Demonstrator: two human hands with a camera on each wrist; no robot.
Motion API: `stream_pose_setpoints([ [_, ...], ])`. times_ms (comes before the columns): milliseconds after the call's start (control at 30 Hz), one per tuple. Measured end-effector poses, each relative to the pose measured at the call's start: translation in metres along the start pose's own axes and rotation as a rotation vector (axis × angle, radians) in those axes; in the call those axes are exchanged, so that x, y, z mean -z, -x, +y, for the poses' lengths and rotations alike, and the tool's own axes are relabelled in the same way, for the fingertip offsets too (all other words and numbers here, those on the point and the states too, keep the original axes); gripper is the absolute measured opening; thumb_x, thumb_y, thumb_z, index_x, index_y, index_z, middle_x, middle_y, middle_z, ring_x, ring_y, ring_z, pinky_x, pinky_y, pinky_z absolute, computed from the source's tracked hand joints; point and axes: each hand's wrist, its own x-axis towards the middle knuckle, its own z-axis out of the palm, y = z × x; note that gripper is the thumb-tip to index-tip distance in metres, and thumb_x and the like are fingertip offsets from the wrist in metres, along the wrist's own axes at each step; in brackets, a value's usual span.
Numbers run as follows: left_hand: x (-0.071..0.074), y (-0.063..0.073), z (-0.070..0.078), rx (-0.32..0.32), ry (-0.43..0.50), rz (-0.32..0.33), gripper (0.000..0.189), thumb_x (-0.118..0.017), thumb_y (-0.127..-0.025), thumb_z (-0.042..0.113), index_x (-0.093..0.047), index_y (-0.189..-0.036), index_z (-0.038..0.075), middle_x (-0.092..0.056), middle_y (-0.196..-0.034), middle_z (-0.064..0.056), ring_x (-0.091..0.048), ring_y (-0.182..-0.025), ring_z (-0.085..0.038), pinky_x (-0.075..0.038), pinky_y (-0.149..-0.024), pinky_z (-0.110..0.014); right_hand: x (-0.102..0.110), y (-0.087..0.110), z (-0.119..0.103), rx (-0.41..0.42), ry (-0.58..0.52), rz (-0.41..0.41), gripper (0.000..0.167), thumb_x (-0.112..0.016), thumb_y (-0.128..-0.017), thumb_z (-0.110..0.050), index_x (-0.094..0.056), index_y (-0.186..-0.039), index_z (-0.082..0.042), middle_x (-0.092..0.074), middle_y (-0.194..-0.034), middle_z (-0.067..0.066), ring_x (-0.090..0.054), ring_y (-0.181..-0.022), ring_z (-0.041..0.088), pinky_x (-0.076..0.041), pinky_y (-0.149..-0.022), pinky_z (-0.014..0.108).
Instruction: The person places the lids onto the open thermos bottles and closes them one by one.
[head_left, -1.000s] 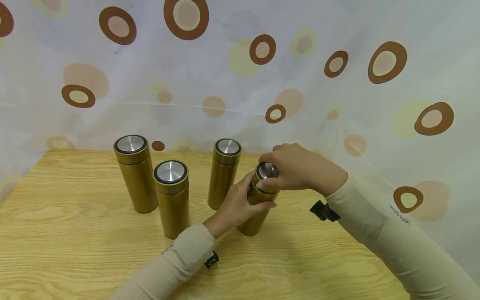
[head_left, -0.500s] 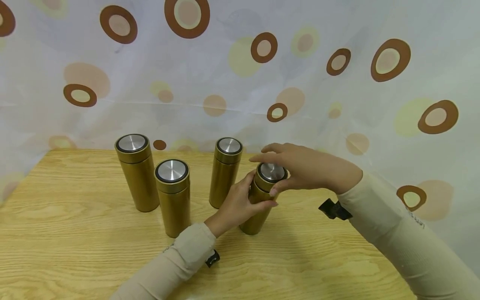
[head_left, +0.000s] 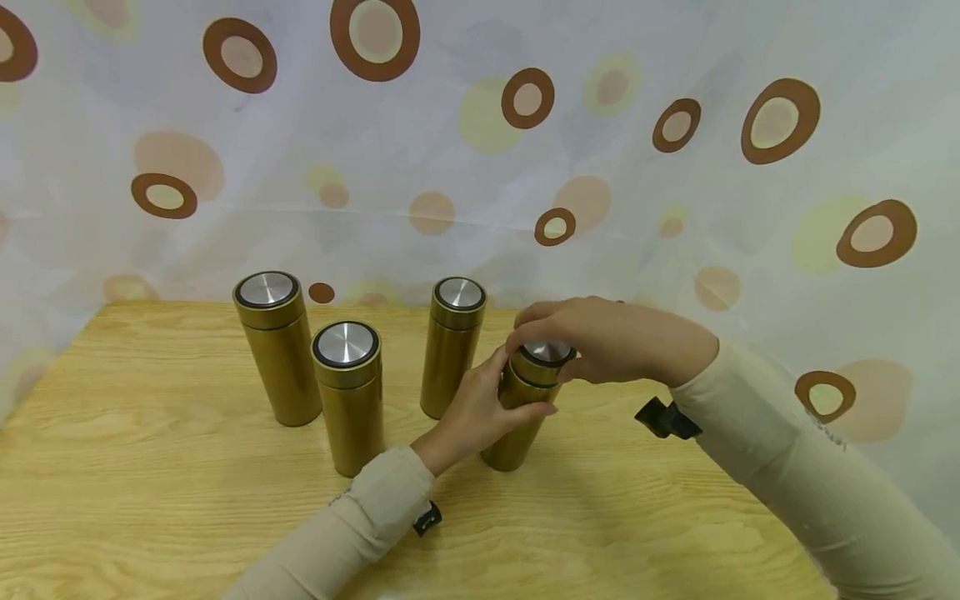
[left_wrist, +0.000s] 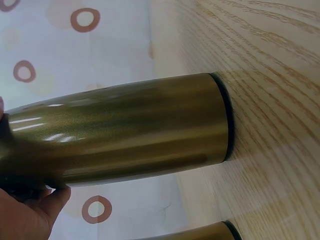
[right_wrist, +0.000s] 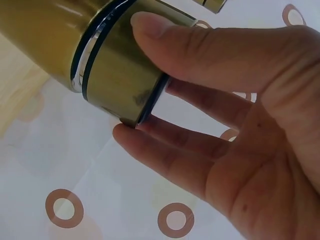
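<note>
A gold vacuum flask stands upright on the wooden table. My left hand grips its body below the lid; in the left wrist view the fingers curl round it, and the base rests on the wood. From above, my right hand holds the flask's lid between thumb and fingers. The lid is gold-sided with a silver top, partly covered by this hand in the head view. A dark and silver band shows between lid and body in the right wrist view.
Three more gold flasks with silver-topped lids stand upright: one at the back left, another in front of it, a third behind my left hand. A curtain with brown ring prints hangs behind the table.
My right hand opened its fingers round the lid and shifted right half a second ago, and now its fingers have closed in on the lid again. The left hand keeps its hold.
</note>
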Motion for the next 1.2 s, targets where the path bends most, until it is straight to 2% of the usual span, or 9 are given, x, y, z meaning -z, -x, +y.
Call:
stream_pose_setpoints([
  [200, 0.0001, 0.0009, 0.0002, -0.017, 0.003, 0.012, 0.081, -0.077, -0.082, 0.028, -0.03, -0.147, 0.015, -0.053, -0.135, -0.003, -0.055, -0.119, -0.013, -0.047, -0.096, -0.027, -0.0026, 0.0014, 0.0002, 0.002, 0.006, 0.007, 0.058, -0.08, -0.072, 0.005, -0.062, -0.122, -0.019, -0.055, -0.124, -0.005, -0.058, -0.105, 0.016, -0.053, -0.083, 0.035],
  [467, 0.0005, 0.0006, -0.0002, -0.014, -0.012, 0.022, 0.079, -0.078, -0.082, 0.028, -0.033, -0.145, 0.013, -0.054, -0.134, -0.002, -0.056, -0.118, -0.012, -0.048, -0.096, -0.027, -0.0038, 0.0019, -0.0004, -0.011, 0.025, 0.011, 0.062, -0.077, -0.071, 0.013, -0.063, -0.121, -0.021, -0.054, -0.131, 0.0, -0.055, -0.115, 0.022, -0.053, -0.086, 0.039],
  [667, 0.0008, 0.0012, -0.0006, -0.011, -0.003, 0.015, 0.08, -0.077, -0.082, 0.03, -0.032, -0.146, 0.014, -0.052, -0.136, -0.002, -0.054, -0.12, -0.013, -0.047, -0.097, -0.028, -0.0018, -0.0003, 0.0, 0.025, 0.029, 0.008, 0.061, -0.078, -0.068, 0.015, -0.065, -0.116, -0.021, -0.055, -0.123, -0.005, -0.055, -0.107, 0.017, -0.052, -0.084, 0.035],
  [900, 0.0003, 0.0014, -0.001, -0.009, -0.014, 0.021, 0.079, -0.078, -0.081, 0.031, -0.033, -0.145, 0.013, -0.054, -0.135, -0.003, -0.056, -0.118, -0.013, -0.048, -0.095, -0.027, -0.0023, 0.0019, -0.0004, 0.036, 0.034, 0.012, 0.06, -0.076, -0.069, 0.017, -0.063, -0.114, -0.021, -0.053, -0.124, -0.006, -0.053, -0.11, 0.017, -0.052, -0.086, 0.035],
  [1200, 0.0008, 0.0007, -0.0015, -0.019, -0.008, 0.019, 0.08, -0.077, -0.082, 0.029, -0.032, -0.146, 0.015, -0.053, -0.135, -0.001, -0.056, -0.117, -0.012, -0.048, -0.095, -0.027, -0.0012, 0.0018, 0.0019, 0.055, 0.007, 0.015, 0.061, -0.079, -0.067, 0.015, -0.063, -0.115, -0.02, -0.052, -0.124, -0.006, -0.054, -0.11, 0.014, -0.053, -0.082, 0.032],
])
